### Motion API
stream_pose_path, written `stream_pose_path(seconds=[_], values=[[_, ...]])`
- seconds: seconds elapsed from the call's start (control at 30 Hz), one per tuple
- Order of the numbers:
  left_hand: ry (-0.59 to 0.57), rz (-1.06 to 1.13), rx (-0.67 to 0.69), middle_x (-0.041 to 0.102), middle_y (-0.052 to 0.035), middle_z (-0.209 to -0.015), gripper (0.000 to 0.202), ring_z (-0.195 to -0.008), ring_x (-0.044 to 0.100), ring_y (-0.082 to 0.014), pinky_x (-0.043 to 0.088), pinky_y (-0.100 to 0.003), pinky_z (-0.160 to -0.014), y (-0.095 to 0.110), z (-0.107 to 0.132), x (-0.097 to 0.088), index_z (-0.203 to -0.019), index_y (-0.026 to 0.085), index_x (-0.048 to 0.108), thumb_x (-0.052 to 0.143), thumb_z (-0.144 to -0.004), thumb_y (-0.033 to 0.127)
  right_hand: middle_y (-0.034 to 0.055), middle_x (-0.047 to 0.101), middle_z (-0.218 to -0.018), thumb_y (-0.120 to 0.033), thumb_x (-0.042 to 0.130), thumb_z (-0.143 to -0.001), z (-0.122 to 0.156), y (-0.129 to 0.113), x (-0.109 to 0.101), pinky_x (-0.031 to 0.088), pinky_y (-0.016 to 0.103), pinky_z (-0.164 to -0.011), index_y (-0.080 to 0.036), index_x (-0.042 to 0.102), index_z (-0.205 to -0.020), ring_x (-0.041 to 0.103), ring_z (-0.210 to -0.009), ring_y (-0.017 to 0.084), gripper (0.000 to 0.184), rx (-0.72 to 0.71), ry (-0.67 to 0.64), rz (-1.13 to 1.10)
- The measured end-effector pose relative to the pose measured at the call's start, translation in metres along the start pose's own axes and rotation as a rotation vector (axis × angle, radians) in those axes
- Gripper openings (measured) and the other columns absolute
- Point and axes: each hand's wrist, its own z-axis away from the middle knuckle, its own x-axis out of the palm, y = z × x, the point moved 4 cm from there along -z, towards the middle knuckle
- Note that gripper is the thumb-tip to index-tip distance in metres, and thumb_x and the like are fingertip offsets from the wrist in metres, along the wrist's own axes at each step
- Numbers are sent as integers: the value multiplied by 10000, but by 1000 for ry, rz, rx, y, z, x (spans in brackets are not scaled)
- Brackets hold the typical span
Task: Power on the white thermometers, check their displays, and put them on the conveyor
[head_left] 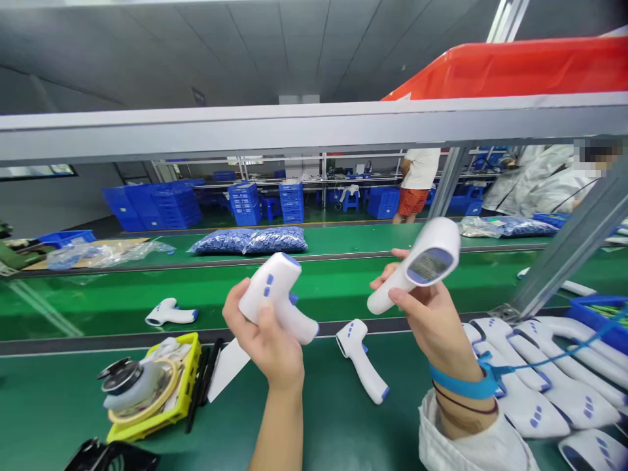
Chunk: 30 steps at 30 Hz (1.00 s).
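Note:
My left hand is closed around a white infrared thermometer with blue buttons, its head pointing up and its handle slanting down to the right. In my right hand is a second infrared thermometer, gripped by the handle, its dark display turned towards me. Both are held up above the bench. Between my hands a third thermometer lies on the green bench top. A blue wrist strap with a cord circles my right wrist.
Several thermometers lie crowded at the right. A yellow basket with a bottle stands at the left. Another thermometer lies on the green conveyor. Bags of blue parts lie beyond. A metal beam crosses above; people stand in the background.

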Motion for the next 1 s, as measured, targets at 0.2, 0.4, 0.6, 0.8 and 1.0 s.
stream_pose_path(seconds=[0.2, 0.4, 0.6, 0.8, 1.0], values=[[-183, -222, 255, 507, -41, -1114, 249, -943, 536, -175, 509, -271, -740, -2, 25, 8, -1126, 249, 547, 552, -877, 265, 4, 611, -742, -481, 744, -768, -1, 1, -14, 467, 270, -555, -225, 582, -967, 568, -633, 152, 362, 31, 20, -60], [-232, -136, 33, 518, -42, -1151, 261, -891, 548, -150, 515, -216, -678, -16, 29, 17, -1127, 244, 568, 580, -880, 325, 27, 618, -729, -645, 610, -810, -3, 7, -17, 487, 285, -537, -207, 576, -873, 578, -609, 161, 444, 59, 26, -103], [-482, -485, -266, 594, -45, -1087, 700, -854, 618, -160, 506, -245, -703, -26, 28, 25, -1466, 324, 298, 637, -853, 346, 51, 668, -748, -616, 584, -850, -6, 16, -20, 543, 314, -644, -190, 612, -896, 643, -696, 183, 429, 101, 7, -167], [-628, -801, 106, 634, -43, -1101, 505, -975, 609, -195, 480, -290, -809, -16, 34, 28, -1303, 284, 538, 683, -819, 278, 32, 677, -865, -534, 731, -760, -8, 18, -23, 564, 318, -684, -208, 571, -1010, 668, -717, 176, 441, 164, 51, -147], [-487, -504, -119, 637, -67, -1158, 482, -926, 639, -188, 530, -237, -708, -17, 20, 21, -1294, 264, 560, 664, -827, 326, 13, 604, -960, -380, 763, -718, -14, 69, -6, 532, 303, -744, -215, 460, -1083, 629, -866, 180, 502, 232, 4, 203]])
